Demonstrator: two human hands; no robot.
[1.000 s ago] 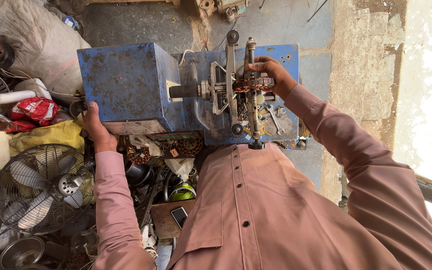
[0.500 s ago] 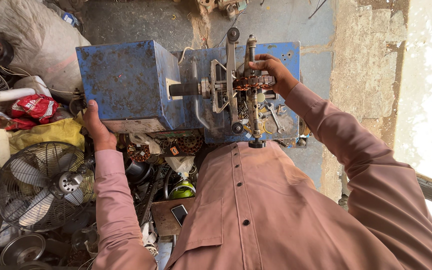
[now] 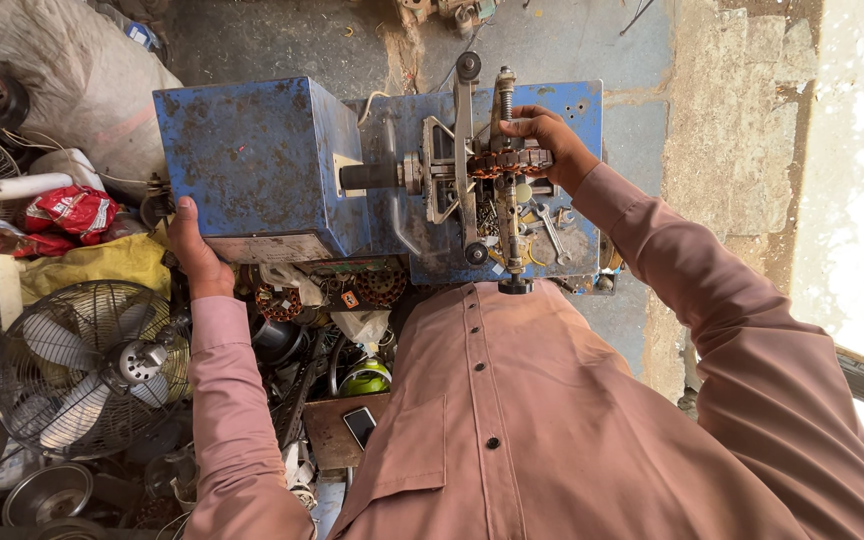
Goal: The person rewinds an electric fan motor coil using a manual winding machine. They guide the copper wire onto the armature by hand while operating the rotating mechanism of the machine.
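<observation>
A worn blue metal winding machine (image 3: pixel 252 165) stands in front of me, with a shaft and metal frame (image 3: pixel 457 170) on its right side. My left hand (image 3: pixel 195 255) rests against the lower left corner of the blue box. My right hand (image 3: pixel 547 140) grips a copper-wound stator core (image 3: pixel 507 162) mounted on the frame. Wrenches and small metal parts (image 3: pixel 552 230) lie on the blue base plate under the frame.
A caged fan (image 3: pixel 92 365) lies at lower left among metal scrap. A yellow cloth (image 3: pixel 92 262), a red packet (image 3: pixel 67 212) and a grey sack (image 3: pixel 72 80) sit at left. More wound cores (image 3: pixel 377 285), a phone (image 3: pixel 359 425) and a green roll (image 3: pixel 367 378) lie below the machine.
Both hands keep their places. Only the view has shifted slightly.
</observation>
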